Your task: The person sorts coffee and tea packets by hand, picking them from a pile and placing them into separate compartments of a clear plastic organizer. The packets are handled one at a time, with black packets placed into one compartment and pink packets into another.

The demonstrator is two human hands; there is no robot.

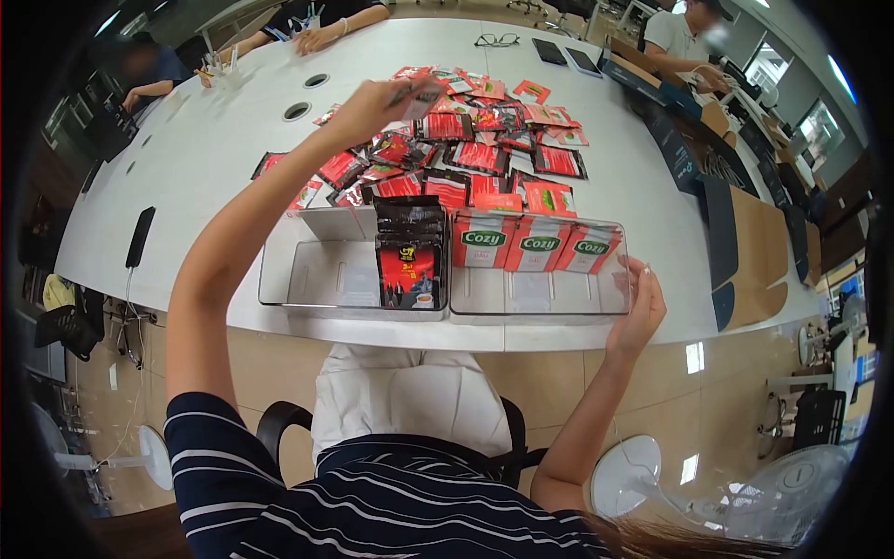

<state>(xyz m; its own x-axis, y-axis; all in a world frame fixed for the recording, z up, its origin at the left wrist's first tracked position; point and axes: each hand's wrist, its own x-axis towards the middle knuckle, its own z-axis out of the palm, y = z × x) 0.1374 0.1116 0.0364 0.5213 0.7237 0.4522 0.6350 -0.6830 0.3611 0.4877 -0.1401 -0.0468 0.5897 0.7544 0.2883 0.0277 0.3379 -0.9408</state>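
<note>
My left hand [384, 104] is raised over a heap of red and black sachets [478, 158], its fingers closed on a blurred sachet [424, 99] whose print I cannot read. My right hand [641, 303] grips the right end wall of a clear plastic bin [559, 315]. Several red-and-white Cozy sachets [538, 244] stand in a row along the back of that bin. Beside it on the left is a second clear bin [321, 303], with black-and-red 3in1 coffee sachets [411, 272] stacked upright in its right part.
Opened cardboard boxes [745, 252] line the table's right edge. Two phones [549, 52] and eyeglasses [496, 40] lie at the far side. A black device with a cable [141, 238] lies on the left. Other people sit or work around the table.
</note>
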